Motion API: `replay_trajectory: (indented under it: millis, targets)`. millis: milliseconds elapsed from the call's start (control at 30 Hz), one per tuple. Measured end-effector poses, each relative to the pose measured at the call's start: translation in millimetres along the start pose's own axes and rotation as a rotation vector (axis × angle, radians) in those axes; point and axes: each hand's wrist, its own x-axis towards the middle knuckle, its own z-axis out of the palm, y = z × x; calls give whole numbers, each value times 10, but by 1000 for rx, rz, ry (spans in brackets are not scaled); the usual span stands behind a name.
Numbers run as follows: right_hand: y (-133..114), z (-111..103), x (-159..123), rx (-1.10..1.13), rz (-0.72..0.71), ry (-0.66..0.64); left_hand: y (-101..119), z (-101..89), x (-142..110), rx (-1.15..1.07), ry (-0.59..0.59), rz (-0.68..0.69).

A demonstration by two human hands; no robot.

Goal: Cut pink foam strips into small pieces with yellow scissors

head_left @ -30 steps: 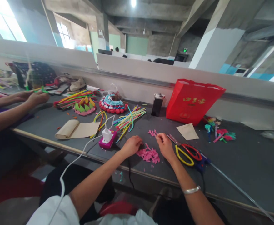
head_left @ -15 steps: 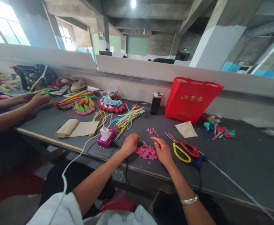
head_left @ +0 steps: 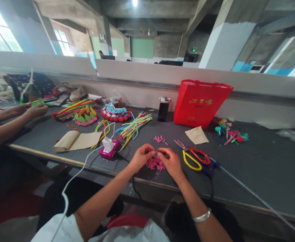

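Note:
Over a heap of small pink strips (head_left: pixel 155 164) near the table's front edge, both my hands come together with their fingertips almost meeting. My left hand (head_left: pixel 142 157) is closed in a pinch, thumb against forefinger. From the other side, my right hand (head_left: pixel 171 162) pinches too, its wrist wearing a silver bangle (head_left: pixel 202 216). Whatever lies between the fingertips is too small and too covered to make out. Just beyond the hands is a smaller group of pink pieces (head_left: pixel 159 139). Scissors (head_left: pixel 194 158) with one red and one yellow handle lie right of my right hand.
Left of my hands are a purple power socket (head_left: pixel 110 149) with white plug and cable, a roll of brown paper (head_left: pixel 68 140) and coloured sticks (head_left: pixel 136 125). Behind stand a bottle (head_left: pixel 163 110) and a red bag (head_left: pixel 200 104). A glue gun (head_left: pixel 210 168) lies right. Another person's hands (head_left: pixel 33 111) work at far left.
My right hand has moved left from the smaller pink group, opened on the way, then closed its fingertips against those of my left hand above the heap. The left hand has stayed near the heap.

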Motion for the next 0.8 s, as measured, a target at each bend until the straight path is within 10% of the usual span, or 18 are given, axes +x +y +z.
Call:
replay_trajectory:
  millis: [800]
  targets:
    - [-12,-53,-57,102,82,25,120,65,-123,-28,-73,78]
